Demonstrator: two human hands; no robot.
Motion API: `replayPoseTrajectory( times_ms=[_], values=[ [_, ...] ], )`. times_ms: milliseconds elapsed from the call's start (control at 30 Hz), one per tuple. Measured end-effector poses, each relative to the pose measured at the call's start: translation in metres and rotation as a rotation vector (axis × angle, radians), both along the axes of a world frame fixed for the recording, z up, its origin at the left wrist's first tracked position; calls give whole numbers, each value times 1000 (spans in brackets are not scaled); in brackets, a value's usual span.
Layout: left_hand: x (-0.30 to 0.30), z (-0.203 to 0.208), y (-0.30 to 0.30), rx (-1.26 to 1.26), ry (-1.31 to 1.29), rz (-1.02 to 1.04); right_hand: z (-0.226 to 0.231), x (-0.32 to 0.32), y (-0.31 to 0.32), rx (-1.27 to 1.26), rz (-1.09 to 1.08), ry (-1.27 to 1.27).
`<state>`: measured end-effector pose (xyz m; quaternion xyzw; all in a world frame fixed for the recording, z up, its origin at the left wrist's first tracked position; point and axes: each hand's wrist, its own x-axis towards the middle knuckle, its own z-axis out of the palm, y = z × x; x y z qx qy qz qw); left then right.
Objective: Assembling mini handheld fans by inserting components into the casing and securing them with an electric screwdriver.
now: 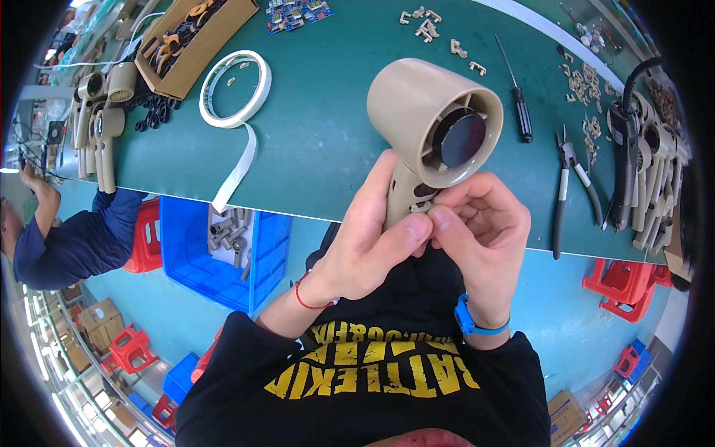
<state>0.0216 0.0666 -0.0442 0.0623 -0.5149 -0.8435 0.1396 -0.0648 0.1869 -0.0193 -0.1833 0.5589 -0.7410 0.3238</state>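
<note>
Pressing a small part into the handle seam, both hands are closed on the beige dryer (pixel 428 123): the left hand (pixel 369 238) is wrapped round the handle, while the right hand (pixel 477 223) pinches at the joint under the barrel. The part is best kept square and steadied by the left thumb. The dryer is held above the near edge of the green counter (pixel 320 141), its handle running upright, its barrel's dark open end pointed near and right.
</note>
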Motion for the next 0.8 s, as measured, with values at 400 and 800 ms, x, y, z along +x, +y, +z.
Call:
replayPoseTrajectory(
  times_ms=[400,800],
  values=[
    [1,-1,-2,-26,8,-15,5,-3,-1,10,12,-17],
    [1,0,-4,-21,-18,-33,6,-9,-1,34,75,0]
  ],
)
